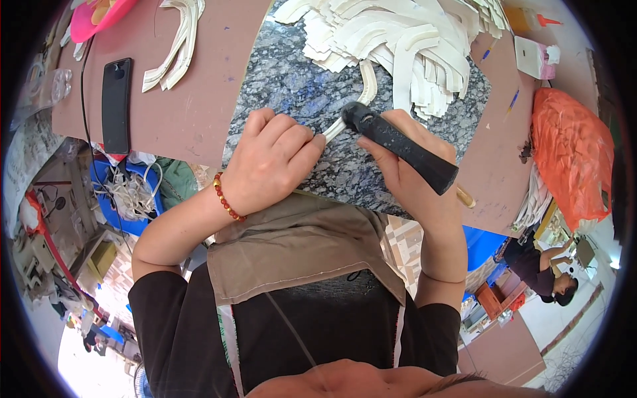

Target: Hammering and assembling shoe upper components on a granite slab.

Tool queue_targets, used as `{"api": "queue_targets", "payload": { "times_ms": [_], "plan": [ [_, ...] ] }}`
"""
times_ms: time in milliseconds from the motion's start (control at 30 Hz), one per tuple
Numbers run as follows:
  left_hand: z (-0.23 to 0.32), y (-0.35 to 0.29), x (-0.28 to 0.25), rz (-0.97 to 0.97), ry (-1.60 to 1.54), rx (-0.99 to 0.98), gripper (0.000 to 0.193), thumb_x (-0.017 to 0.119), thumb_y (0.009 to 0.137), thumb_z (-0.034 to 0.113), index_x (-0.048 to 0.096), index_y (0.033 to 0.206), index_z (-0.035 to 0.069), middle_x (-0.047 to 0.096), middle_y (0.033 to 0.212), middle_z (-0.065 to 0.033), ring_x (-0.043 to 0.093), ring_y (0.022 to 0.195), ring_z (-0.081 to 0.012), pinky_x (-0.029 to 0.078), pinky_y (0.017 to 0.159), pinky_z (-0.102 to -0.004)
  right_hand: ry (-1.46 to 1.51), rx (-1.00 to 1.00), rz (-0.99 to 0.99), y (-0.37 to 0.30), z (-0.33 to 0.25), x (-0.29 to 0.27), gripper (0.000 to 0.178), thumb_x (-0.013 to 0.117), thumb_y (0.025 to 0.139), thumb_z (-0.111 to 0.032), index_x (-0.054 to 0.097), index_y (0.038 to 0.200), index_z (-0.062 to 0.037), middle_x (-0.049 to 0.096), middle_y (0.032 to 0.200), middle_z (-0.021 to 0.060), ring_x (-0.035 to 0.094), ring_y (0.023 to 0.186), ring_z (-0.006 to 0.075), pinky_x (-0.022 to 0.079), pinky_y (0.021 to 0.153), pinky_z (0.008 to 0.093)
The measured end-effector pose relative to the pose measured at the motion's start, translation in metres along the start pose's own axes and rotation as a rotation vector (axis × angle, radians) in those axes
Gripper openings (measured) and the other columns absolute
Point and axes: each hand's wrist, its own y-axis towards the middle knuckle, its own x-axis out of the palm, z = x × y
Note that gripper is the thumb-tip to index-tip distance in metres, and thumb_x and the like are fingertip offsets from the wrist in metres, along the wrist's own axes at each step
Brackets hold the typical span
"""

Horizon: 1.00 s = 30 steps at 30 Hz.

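Note:
On a speckled grey stone slab [298,169] lies a curved white strip [369,83], its near end under the fingers of my left hand [269,162]. Those fingers are curled and pressed down on it. My right hand [421,149] grips a black hammer [411,152], whose rounded head rests on or just above the strip, beside my left fingertips. Whether the head touches the strip I cannot tell. At the slab's far side spreads a large heap of flat, curved white pieces [411,43].
Left on the brown table [192,126] lie a black phone [117,106] and curved strips [178,46], near a pink basin [99,16]. An orange-red plastic bag [570,156] bulges at the right. A blue bin [129,192] of white scraps stands below left. Another person [544,268] is farther off.

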Motion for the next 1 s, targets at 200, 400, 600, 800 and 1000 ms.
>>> {"api": "queue_targets", "payload": {
  "times_ms": [200,400,600,800,1000],
  "plan": [
    [0.006,0.005,-0.011,-0.109,-0.058,-0.084,0.026,0.068,0.082,0.01,0.072,0.107,0.004,0.064,0.097,-0.0053,0.062,0.093,-0.0239,0.046,0.087,-0.039,-0.009,0.0,-0.046,-0.011,-0.012,0.01,0.022,0.085,0.09,-0.013,0.067,0.101,-0.0044,0.068,0.084,0.0141,0.068,0.072,0.0367,0.054,0.063,0.0369],
    [-0.004,0.001,-0.01,-0.077,-0.118,-0.044,0.015,0.068,0.083,0.009,0.069,0.097,0.007,0.061,0.091,-0.0036,0.06,0.09,-0.0227,0.044,0.083,-0.0369,-0.034,-0.011,-0.115,-0.005,-0.024,0.004,0.02,0.082,0.093,-0.016,0.067,0.1,-0.0047,0.065,0.082,0.0156,0.067,0.073,0.0379,0.053,0.063,0.0386],
    [-0.02,0.004,-0.02,-0.212,-0.267,-0.096,0.02,0.071,0.081,0.01,0.073,0.101,0.005,0.064,0.096,-0.0061,0.063,0.09,-0.0252,0.048,0.081,-0.0378,0.021,0.05,-0.136,-0.01,-0.018,0.011,0.02,0.082,0.092,-0.014,0.067,0.1,-0.0048,0.064,0.082,0.0141,0.067,0.071,0.0356,0.052,0.062,0.0381],
    [-0.029,0.012,-0.03,-0.325,-0.108,0.294,0.021,0.071,0.08,0.01,0.071,0.1,0.001,0.064,0.098,-0.0075,0.065,0.091,-0.024,0.054,0.078,-0.0356,-0.032,0.012,-0.112,-0.008,-0.02,0.007,0.02,0.083,0.091,-0.014,0.067,0.101,-0.0054,0.065,0.082,0.0138,0.067,0.07,0.0348,0.053,0.063,0.0381],
    [-0.054,0.013,-0.04,-0.394,-0.155,0.393,0.026,0.071,0.079,0.011,0.071,0.102,-0.002,0.065,0.104,-0.0099,0.066,0.096,-0.025,0.058,0.081,-0.0377,0.043,0.003,-0.187,-0.009,-0.028,0.007,0.021,0.083,0.09,-0.015,0.067,0.1,-0.0061,0.066,0.082,0.0131,0.068,0.073,0.0354,0.053,0.063,0.0392]
  ]
}}
